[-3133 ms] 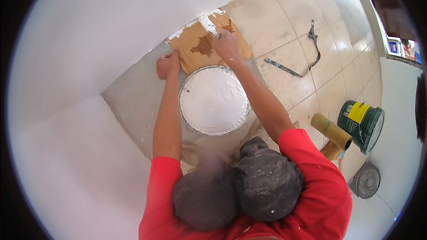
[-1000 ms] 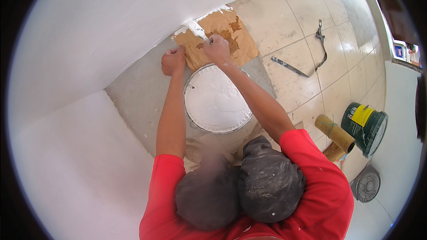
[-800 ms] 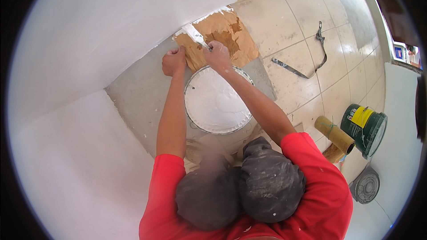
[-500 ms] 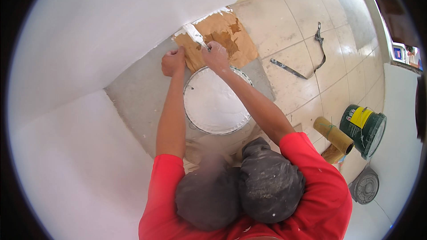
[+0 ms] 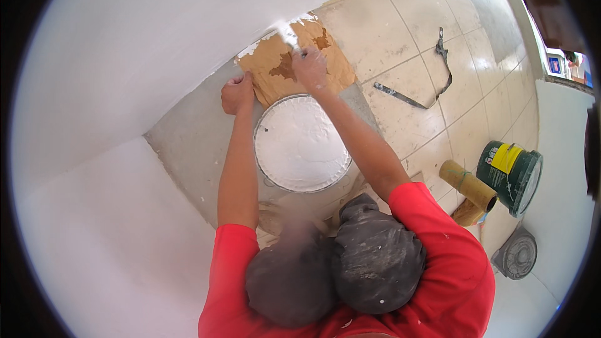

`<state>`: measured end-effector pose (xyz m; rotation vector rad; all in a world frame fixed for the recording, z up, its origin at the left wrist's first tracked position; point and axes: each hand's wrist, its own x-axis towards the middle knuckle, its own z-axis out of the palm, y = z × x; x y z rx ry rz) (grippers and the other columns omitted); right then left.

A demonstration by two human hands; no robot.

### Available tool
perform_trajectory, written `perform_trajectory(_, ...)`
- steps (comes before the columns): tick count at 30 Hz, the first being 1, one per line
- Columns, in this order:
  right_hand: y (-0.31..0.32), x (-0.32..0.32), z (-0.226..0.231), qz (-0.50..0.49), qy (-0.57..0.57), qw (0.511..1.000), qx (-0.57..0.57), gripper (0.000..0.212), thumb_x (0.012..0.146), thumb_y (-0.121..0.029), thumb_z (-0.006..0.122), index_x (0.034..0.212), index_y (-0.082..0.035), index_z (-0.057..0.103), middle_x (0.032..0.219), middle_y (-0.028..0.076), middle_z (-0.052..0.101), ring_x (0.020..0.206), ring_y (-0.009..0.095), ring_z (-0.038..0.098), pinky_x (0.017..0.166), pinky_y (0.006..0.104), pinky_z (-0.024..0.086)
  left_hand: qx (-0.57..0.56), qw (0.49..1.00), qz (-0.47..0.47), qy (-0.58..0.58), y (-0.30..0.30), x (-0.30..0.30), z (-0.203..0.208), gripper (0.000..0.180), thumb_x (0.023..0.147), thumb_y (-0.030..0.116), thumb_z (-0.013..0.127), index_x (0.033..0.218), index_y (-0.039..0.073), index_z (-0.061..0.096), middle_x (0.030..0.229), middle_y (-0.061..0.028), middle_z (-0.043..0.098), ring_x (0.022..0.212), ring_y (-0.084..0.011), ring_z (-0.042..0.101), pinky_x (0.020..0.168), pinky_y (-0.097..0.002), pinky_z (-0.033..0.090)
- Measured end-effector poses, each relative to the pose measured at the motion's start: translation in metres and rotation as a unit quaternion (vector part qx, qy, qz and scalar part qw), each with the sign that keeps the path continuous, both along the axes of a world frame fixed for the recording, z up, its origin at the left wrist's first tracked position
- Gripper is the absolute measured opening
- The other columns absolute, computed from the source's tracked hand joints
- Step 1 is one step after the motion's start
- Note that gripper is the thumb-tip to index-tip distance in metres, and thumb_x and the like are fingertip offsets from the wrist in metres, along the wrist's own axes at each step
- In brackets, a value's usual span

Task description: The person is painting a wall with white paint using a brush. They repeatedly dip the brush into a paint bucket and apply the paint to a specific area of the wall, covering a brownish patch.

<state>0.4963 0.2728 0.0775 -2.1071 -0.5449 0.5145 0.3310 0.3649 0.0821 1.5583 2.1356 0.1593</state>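
My right hand [image 5: 310, 70] is closed round the handle of a putty knife [image 5: 289, 35], whose whitened, blurred blade meets the foot of the white wall. Under it lies a sheet of brown paper [image 5: 332, 62] with dark wet patches and white smears along its wall edge. My left hand [image 5: 236, 95] is closed at the paper's left edge, thumb and finger pinching it. Between my forearms stands a round tub of white paste [image 5: 303, 144], its top surface smooth with a dark speck at the left.
Beige floor tiles [image 5: 400, 116] stretch right, with a black strap [image 5: 446, 81] lying on them. Farther right are a brown paper roll [image 5: 466, 184], a green bucket [image 5: 510, 172] on its side and a dark round lid [image 5: 518, 253]. White walls [image 5: 113, 56] close off the left.
The putty knife and my right hand have shifted right and slightly farther along the wall's foot. My left hand stays at the paper's left edge. The view has shifted slightly.
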Motion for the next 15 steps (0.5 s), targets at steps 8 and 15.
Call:
perform_trajectory(8,-0.032,0.043,0.021,-0.023,-0.028,0.997,-0.062,0.028,0.088,-0.026,0.066,0.092,0.001,0.068,0.094,0.029,0.07,0.09,0.047,0.067,0.081,0.0532,0.052,0.021,1.0,-0.012,0.015,-0.003,0.002,0.01,0.043,0.078,0.059,0.077,0.093,0.019,0.082,0.095,-0.0049,0.079,0.092,-0.026,0.074,0.081,-0.0425,0.057)
perform_trajectory(15,-0.033,0.05,0.003,-0.007,-0.105,0.991,-0.08,0.028,0.088,-0.023,0.064,0.095,0.004,0.067,0.092,0.031,0.069,0.093,0.049,0.067,0.086,0.0538,0.052,0.011,1.0,-0.006,0.006,-0.003,0.005,0.008,0.047,0.077,0.062,0.076,0.096,0.019,0.081,0.089,-0.0022,0.079,0.09,-0.0229,0.075,0.082,-0.0403,0.056)
